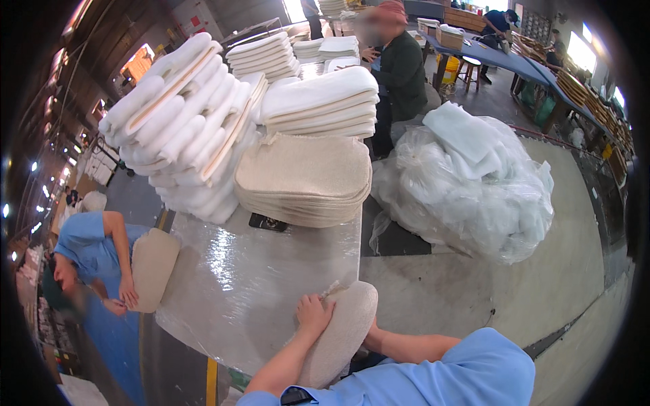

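A beige, rounded fabric cushion point(342, 331) stands tilted at the near edge of the plastic-covered table point(203, 298), in front of my body. My left hand point(314, 314) grips its left side, thumb and fingers pressed onto the fabric beside a loose, ragged edge at the top. Behind the cushion's right side is my right hand point(371, 333); only the part near the wrist shows, and its fingers are hidden. Farther back on the table lies a stack of similar beige cushion covers point(305, 177), with a small black item point(267, 222) by its front edge.
Tall piles of white padding point(186, 128) and folded white sheets point(321, 101) stand at the back. A large plastic bag of white stuffing point(474, 189) lies right of the table. At left a co-worker point(91, 247) handles another beige cushion point(154, 271); another person point(403, 74) stands behind.
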### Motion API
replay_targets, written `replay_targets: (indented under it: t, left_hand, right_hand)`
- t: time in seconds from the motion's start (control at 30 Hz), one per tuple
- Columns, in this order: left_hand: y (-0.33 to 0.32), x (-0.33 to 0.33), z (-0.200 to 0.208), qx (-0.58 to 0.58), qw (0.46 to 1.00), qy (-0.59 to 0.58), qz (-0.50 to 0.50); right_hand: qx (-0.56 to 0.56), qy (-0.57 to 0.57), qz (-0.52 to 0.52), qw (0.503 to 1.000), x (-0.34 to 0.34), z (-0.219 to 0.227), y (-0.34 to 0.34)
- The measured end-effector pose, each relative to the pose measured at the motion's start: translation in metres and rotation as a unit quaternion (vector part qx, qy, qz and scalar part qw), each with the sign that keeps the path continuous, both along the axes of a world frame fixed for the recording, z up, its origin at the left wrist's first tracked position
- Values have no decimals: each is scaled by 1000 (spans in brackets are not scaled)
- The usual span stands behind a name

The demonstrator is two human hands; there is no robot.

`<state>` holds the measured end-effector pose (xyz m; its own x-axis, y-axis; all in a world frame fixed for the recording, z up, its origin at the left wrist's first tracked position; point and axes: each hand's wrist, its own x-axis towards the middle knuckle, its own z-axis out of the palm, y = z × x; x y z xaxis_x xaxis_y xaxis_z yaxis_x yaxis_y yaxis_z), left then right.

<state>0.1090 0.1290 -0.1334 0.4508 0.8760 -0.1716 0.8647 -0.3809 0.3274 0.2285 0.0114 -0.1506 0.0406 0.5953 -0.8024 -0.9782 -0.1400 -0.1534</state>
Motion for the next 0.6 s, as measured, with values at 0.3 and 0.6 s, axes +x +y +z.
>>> replay_targets:
  t: [0.3,0.6]
  left_hand:
    - [-15,-1,-13,-104,989,-31,105]
    - [-21,-13,-4,-94,995,1,43]
  right_hand:
    - [-12,-63,45,997,0,-9,-17]
    - [-35,-98,32,994,13,3,-14]
